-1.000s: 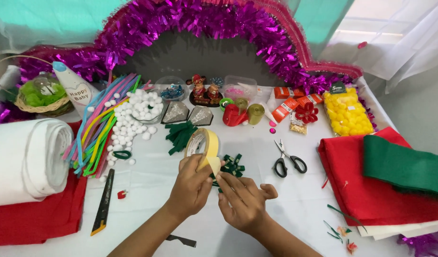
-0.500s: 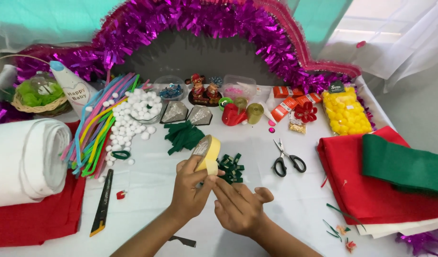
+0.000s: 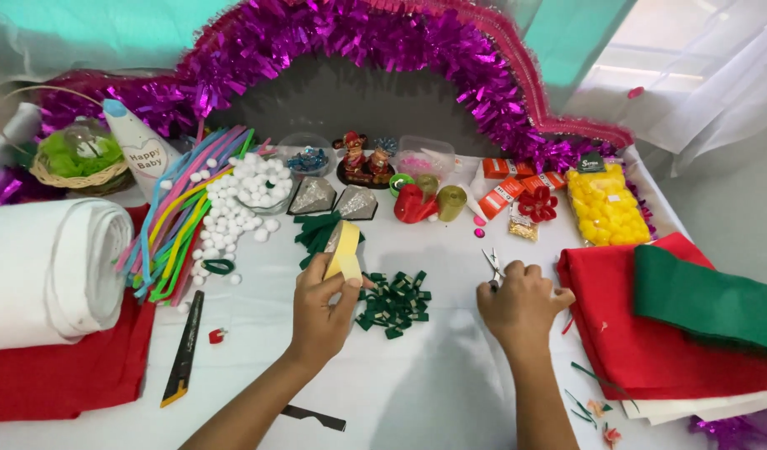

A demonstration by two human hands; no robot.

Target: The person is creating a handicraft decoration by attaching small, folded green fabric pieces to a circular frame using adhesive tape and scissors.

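Fingers of our left hand (image 3: 321,312) pinch the yellow tape roll (image 3: 343,250), held edge-on above the white table (image 3: 417,392), just left of the pile of green felt pieces (image 3: 393,302). Our right hand (image 3: 521,304) lies curled over the black-handled scissors (image 3: 492,265), covering the handles, so we cannot tell whether it grips them. Red felt (image 3: 642,333) sits just right of that hand. We judge the step to be fetching the scissors; cutting tape would next call for a firm hold on the handles.
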